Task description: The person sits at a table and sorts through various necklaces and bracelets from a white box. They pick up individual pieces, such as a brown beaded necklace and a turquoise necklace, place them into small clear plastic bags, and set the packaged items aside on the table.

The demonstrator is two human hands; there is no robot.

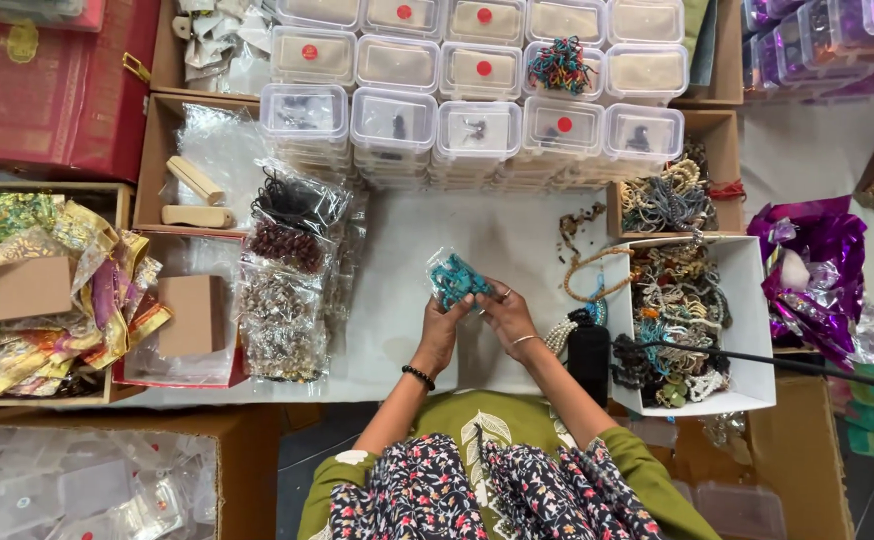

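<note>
Both hands meet over the white table [497, 235], holding a small clear plastic bag of teal beaded jewellery [454, 278]. My left hand [442, 325], with a black bead bracelet at the wrist, grips the bag from below. My right hand [506, 313], wearing a thin bangle and a ring, pinches the bag's right edge. The bag is lifted just above the tabletop.
Stacked clear lidded boxes [477, 130] fill the back. A white box of tangled bead strings [752, 330] stands right, with a black cylinder [588, 355] beside it. Clear bags of jewellery [287, 290] lie left. Shiny pouches and cardboard boxes [17, 290] sit far left, purple foil [817, 270] far right.
</note>
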